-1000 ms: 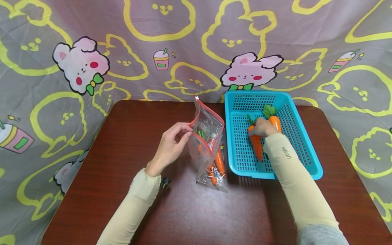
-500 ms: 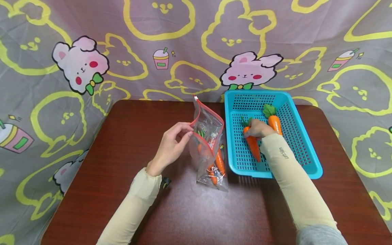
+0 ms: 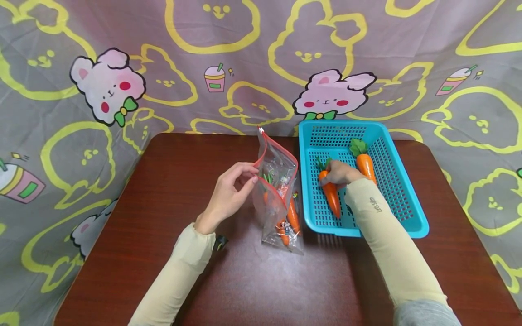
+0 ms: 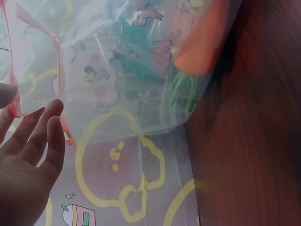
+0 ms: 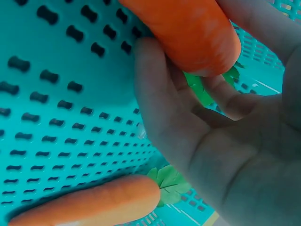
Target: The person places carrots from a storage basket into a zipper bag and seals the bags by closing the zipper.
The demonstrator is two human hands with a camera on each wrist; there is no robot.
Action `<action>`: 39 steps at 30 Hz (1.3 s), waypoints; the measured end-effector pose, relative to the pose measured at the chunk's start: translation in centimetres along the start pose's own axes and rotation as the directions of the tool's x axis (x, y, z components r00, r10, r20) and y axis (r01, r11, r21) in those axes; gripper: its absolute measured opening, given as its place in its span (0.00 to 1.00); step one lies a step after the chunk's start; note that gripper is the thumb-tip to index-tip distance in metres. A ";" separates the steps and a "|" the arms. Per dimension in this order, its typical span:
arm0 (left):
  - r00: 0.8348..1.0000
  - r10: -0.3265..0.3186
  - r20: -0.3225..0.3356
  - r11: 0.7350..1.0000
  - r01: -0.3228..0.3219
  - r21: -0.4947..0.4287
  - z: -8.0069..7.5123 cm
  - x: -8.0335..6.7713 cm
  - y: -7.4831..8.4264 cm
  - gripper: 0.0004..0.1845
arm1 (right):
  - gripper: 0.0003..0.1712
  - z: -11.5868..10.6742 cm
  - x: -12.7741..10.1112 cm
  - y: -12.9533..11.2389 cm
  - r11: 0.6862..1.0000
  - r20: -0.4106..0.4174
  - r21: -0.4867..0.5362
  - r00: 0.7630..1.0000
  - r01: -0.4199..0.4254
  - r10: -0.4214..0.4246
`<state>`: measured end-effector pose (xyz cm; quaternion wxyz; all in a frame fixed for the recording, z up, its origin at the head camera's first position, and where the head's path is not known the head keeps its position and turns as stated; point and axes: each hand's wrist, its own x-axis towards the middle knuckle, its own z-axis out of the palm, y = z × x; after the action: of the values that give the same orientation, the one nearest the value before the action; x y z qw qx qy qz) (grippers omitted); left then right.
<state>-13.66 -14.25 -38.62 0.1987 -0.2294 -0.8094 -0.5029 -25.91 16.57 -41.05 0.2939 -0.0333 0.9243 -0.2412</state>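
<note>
My left hand [image 3: 230, 192] pinches the red-edged mouth of a clear zip bag [image 3: 265, 226] between thumb and fingers, keeping it spread. Inside the bag lie carrots [image 3: 292, 217]; one carrot [image 4: 200, 42] with green tops shows through the plastic in the left wrist view. Over in the blue basket [image 3: 308, 213], my right hand [image 3: 340, 174] grips an orange carrot [image 3: 331, 199] near its leafy end, thumb on one side and fingers curled round the other. A second carrot [image 3: 365, 165] with a broad green leaf lies in the basket to the right of that hand.
Basket and bag stand side by side on a dark brown wooden table [image 3: 183, 181]. A patterned cloth [image 3: 253, 54] hangs behind the table's back edge. The basket's raised wall separates the right hand from the bag.
The right hand has shifted left inside the basket, bringing the gripped carrot closer to the basket's left wall. The left hand and bag have stayed in place.
</note>
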 end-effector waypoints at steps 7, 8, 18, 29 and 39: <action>1.000 -0.014 0.028 1.000 0.015 -0.022 -0.1 -0.1 0.0 0.12 | 0.35 0.0 -0.1 0.2 1.000 0.000 0.012 1.000 -0.011 0.011; 0.999 -0.013 0.030 1.000 0.014 -0.024 -0.1 -0.2 0.0 0.12 | 0.35 0.0 -0.2 0.2 1.000 0.002 0.011 1.000 -0.012 0.012; 0.999 -0.023 0.042 1.000 0.023 -0.009 -0.2 -0.2 0.2 0.12 | 0.35 0.1 -0.3 -0.1 1.000 0.003 0.004 1.000 -0.008 0.008; 0.999 -0.031 0.038 1.000 0.031 0.000 -0.3 -0.1 0.2 0.10 | 0.34 -0.8 -1.4 -0.8 0.999 0.016 0.007 0.999 0.031 -0.031; 0.999 -0.027 0.037 1.000 0.027 -0.007 -0.4 -0.1 0.3 0.06 | 0.36 -2.1 -2.7 -1.2 0.994 -0.069 0.017 0.991 0.112 -0.111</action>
<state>-13.34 -14.49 -38.28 0.1759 -0.2283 -0.8140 -0.5043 -24.99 16.91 -37.58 0.2485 -0.0736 0.9279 -0.2682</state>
